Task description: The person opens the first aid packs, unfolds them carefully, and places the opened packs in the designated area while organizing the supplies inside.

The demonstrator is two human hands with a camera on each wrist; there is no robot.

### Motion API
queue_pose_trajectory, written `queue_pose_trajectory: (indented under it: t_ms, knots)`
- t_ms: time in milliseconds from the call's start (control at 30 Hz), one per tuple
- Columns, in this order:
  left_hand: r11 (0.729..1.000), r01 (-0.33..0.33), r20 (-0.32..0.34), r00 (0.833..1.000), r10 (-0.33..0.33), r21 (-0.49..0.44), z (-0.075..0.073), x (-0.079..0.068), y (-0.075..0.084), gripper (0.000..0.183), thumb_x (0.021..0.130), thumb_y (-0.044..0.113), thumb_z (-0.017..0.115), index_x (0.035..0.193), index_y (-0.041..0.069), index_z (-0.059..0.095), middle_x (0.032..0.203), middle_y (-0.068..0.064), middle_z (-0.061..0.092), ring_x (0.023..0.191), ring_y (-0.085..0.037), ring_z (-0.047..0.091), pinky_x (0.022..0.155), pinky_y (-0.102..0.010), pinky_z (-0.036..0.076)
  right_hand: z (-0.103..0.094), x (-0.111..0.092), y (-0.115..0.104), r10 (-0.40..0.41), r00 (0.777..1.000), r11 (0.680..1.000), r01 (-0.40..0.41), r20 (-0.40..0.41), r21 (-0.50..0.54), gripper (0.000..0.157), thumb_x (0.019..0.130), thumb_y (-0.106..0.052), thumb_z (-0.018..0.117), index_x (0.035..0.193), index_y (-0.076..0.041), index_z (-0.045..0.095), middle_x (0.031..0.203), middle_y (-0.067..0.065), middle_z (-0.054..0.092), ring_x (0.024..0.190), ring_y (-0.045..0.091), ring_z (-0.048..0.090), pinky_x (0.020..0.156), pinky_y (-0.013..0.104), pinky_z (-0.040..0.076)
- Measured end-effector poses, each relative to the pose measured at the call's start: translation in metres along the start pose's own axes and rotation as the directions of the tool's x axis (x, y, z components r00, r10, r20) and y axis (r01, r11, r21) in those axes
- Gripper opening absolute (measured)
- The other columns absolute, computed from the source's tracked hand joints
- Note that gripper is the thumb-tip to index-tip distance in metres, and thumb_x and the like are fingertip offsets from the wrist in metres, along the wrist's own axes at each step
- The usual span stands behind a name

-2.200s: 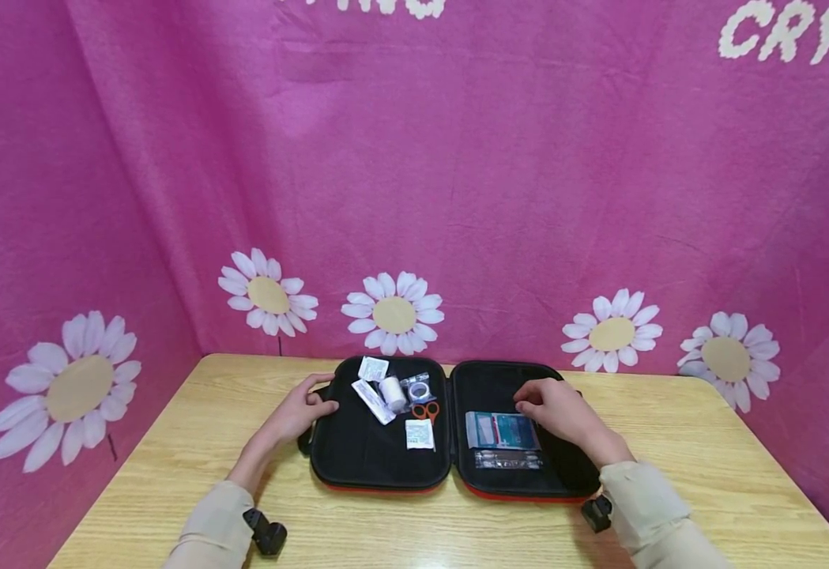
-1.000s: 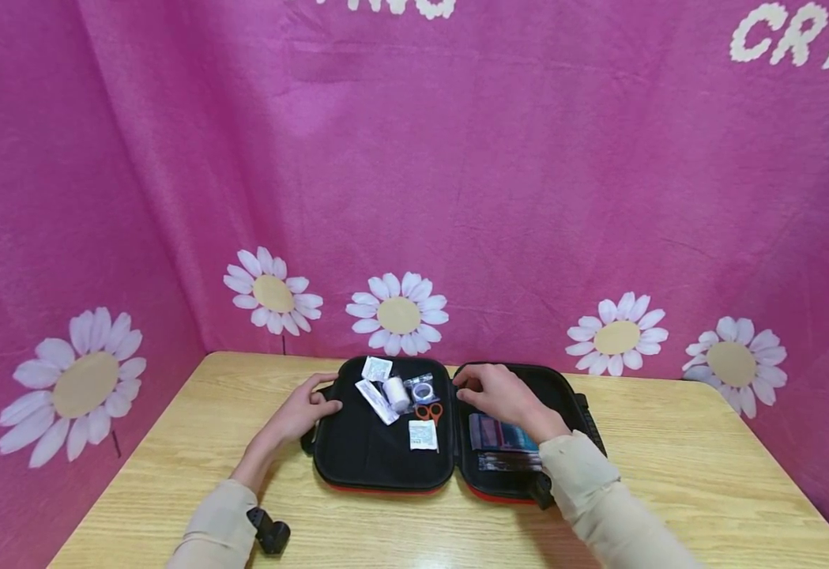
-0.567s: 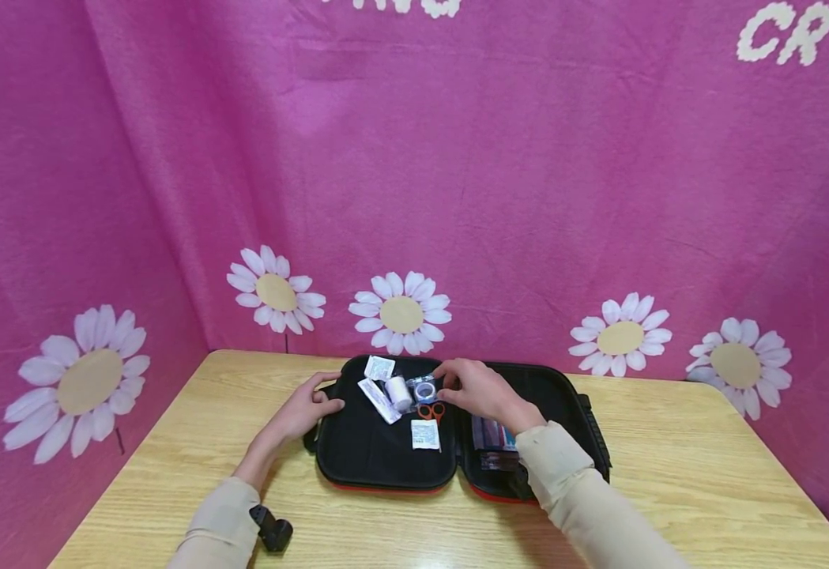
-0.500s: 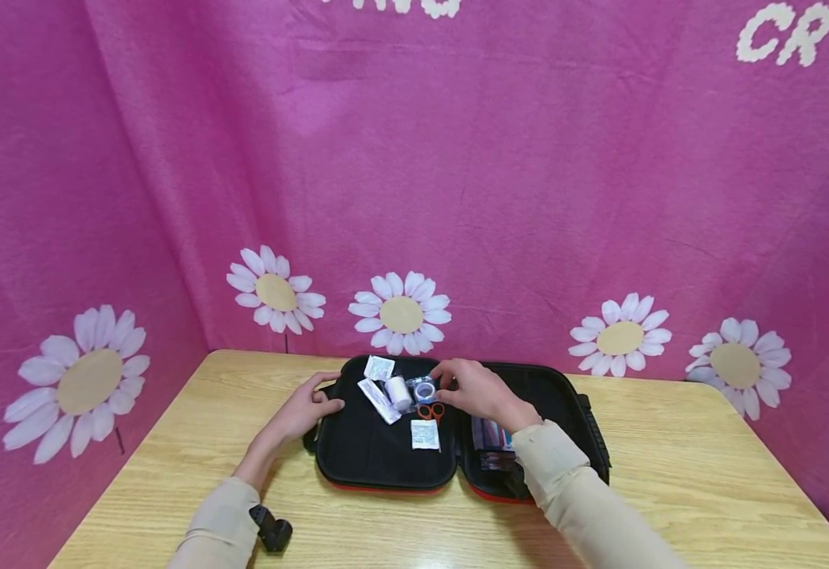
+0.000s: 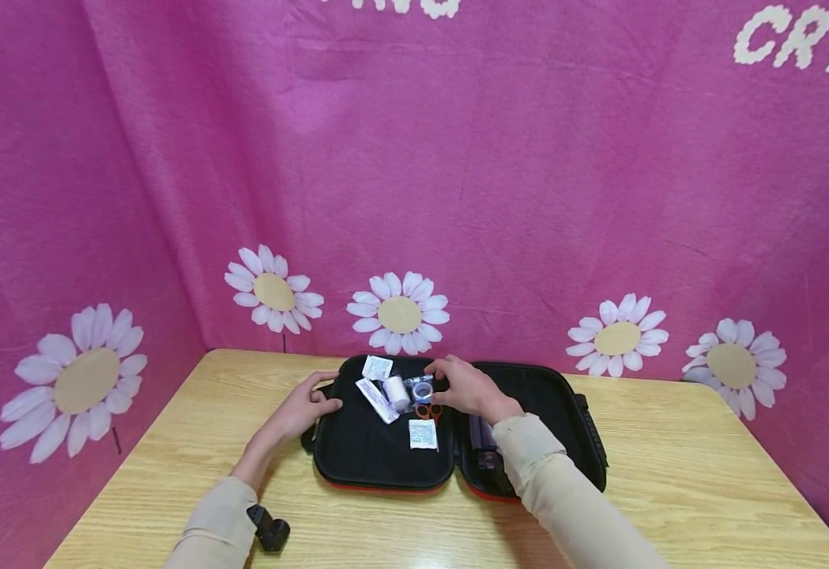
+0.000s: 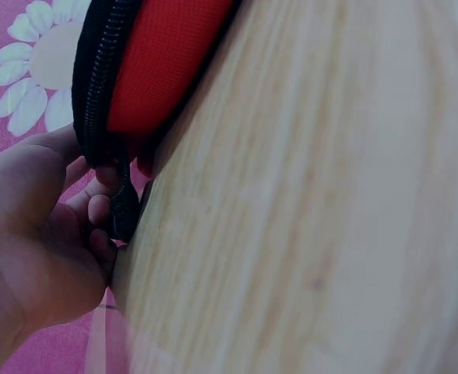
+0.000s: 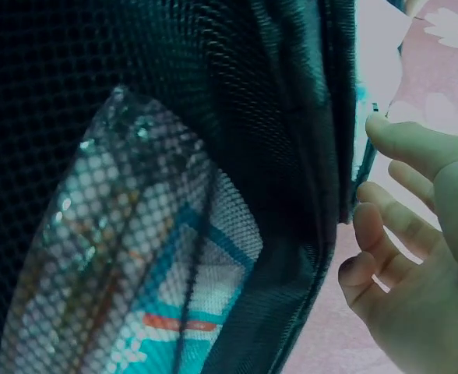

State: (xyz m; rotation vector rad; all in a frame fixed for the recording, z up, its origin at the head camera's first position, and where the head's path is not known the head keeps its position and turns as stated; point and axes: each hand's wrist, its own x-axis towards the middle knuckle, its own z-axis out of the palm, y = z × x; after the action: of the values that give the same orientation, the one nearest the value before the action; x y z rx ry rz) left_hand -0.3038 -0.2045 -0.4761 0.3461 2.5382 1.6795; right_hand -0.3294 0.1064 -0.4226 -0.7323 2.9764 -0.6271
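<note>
A first-aid case (image 5: 386, 466), black inside and red outside, lies unfolded on the table. My left hand (image 5: 303, 409) grips its left edge; in the left wrist view the fingers curl by the zipper (image 6: 96, 86). Above the left half's inner side is my right hand (image 5: 469, 389), its thumb and fingers apart around a bagged tape roll (image 5: 423, 390). Contact with the roll is hard to make out. Beside it lie a white bandage roll (image 5: 395, 391), a long white packet (image 5: 377, 401), two square packets, one upper (image 5: 377, 367) and one lower (image 5: 423, 435), and orange-handled scissors (image 5: 424, 412).
The case's right half has a mesh pocket (image 7: 237, 101) holding a teal-and-white packet (image 7: 182, 280), partly under my right arm. Wooden table (image 5: 684, 474) surrounds the case. A pink flowered curtain (image 5: 499, 197) hangs behind.
My right hand has swept left from above the right half of the case to the tape roll in the left half. The left hand keeps its place on the edge.
</note>
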Motion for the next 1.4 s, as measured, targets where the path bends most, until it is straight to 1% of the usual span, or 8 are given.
queue_pose_trajectory:
  t_ms: [333, 433, 567, 667, 833, 1067, 1167, 1400]
  knots:
    - [1.000, -0.025, 0.020, 0.999, 0.025, -0.015, 0.000, -0.001, 0.001, 0.059, 0.093, 0.007, 0.065, 0.144, -0.006, 0.040, 0.062, 0.003, 0.049, 0.052, -0.005, 0.042, 0.050, -0.021, 0.035, 0.009, 0.002, 0.001, -0.005, 0.998, 0.999, 0.007, 0.059, -0.038, 0.064, 0.081, -0.016, 0.081, 0.139, -0.009, 0.057, 0.139, 0.013, 0.057, 0.128, 0.029, 0.054, 0.105, 0.045, 0.045]
    - [1.000, -0.017, 0.017, 1.000, 0.017, -0.006, -0.001, -0.001, 0.001, 0.058, 0.093, 0.007, 0.065, 0.144, -0.005, 0.041, 0.062, 0.002, 0.049, 0.052, -0.005, 0.042, 0.051, -0.021, 0.036, 0.011, 0.003, 0.001, -0.005, 0.998, 0.997, 0.010, 0.060, -0.073, 0.053, 0.082, -0.017, 0.080, 0.133, -0.012, 0.063, 0.130, 0.010, 0.062, 0.121, 0.026, 0.058, 0.101, 0.044, 0.048]
    - [1.000, -0.010, 0.015, 1.000, 0.010, 0.001, -0.002, -0.001, 0.000, 0.058, 0.093, 0.008, 0.065, 0.145, -0.005, 0.041, 0.062, 0.001, 0.050, 0.052, -0.005, 0.042, 0.051, -0.022, 0.036, 0.011, 0.005, 0.001, 0.006, 1.000, 0.996, -0.004, 0.015, -0.088, 0.027, 0.084, -0.016, 0.078, 0.110, -0.016, 0.074, 0.105, 0.001, 0.068, 0.100, 0.019, 0.063, 0.088, 0.041, 0.053]
    - [1.000, -0.014, 0.015, 1.000, 0.014, -0.002, -0.003, -0.002, 0.000, 0.059, 0.093, 0.009, 0.065, 0.145, -0.005, 0.040, 0.062, 0.000, 0.050, 0.052, -0.006, 0.042, 0.051, -0.022, 0.036, 0.010, 0.006, 0.001, 0.007, 1.000, 0.996, -0.008, -0.010, -0.086, 0.016, 0.084, -0.015, 0.078, 0.099, -0.018, 0.077, 0.094, -0.003, 0.069, 0.090, 0.015, 0.064, 0.080, 0.039, 0.054]
    - [1.000, -0.013, 0.014, 1.000, 0.013, -0.006, -0.003, -0.002, 0.000, 0.059, 0.093, 0.008, 0.066, 0.145, -0.005, 0.040, 0.062, 0.000, 0.049, 0.052, -0.006, 0.042, 0.051, -0.022, 0.036, 0.010, 0.004, 0.000, 0.011, 1.000, 0.997, -0.011, -0.010, -0.078, 0.029, 0.082, -0.015, 0.080, 0.110, -0.017, 0.074, 0.101, 0.001, 0.066, 0.091, 0.016, 0.062, 0.080, 0.041, 0.052]
    - [1.000, -0.003, 0.010, 1.000, 0.003, 0.009, -0.002, -0.003, 0.001, 0.059, 0.093, 0.009, 0.066, 0.145, -0.004, 0.041, 0.062, 0.001, 0.048, 0.054, -0.006, 0.042, 0.053, -0.022, 0.035, 0.012, 0.003, -0.001, -0.004, 0.999, 0.997, 0.007, 0.044, -0.082, 0.050, 0.081, -0.015, 0.081, 0.129, -0.013, 0.066, 0.126, 0.007, 0.064, 0.113, 0.024, 0.061, 0.095, 0.046, 0.051]
    - [1.000, -0.003, 0.012, 1.000, 0.003, 0.008, -0.001, -0.003, 0.002, 0.059, 0.093, 0.009, 0.066, 0.145, -0.004, 0.041, 0.062, 0.001, 0.049, 0.054, -0.006, 0.042, 0.053, -0.022, 0.036, 0.012, 0.003, -0.001, 0.001, 0.998, 0.998, 0.003, 0.062, -0.067, 0.046, 0.081, -0.015, 0.081, 0.126, -0.012, 0.069, 0.122, 0.006, 0.066, 0.111, 0.023, 0.062, 0.096, 0.044, 0.051]
    - [1.000, -0.003, 0.008, 1.000, 0.003, 0.015, 0.000, -0.002, 0.003, 0.059, 0.093, 0.009, 0.066, 0.145, -0.004, 0.041, 0.063, 0.001, 0.049, 0.054, -0.006, 0.042, 0.053, -0.022, 0.036, 0.009, 0.003, -0.001, 0.024, 0.999, 0.996, -0.022, 0.021, -0.085, 0.018, 0.085, -0.019, 0.077, 0.103, -0.020, 0.077, 0.096, -0.006, 0.069, 0.091, 0.012, 0.064, 0.081, 0.039, 0.053]
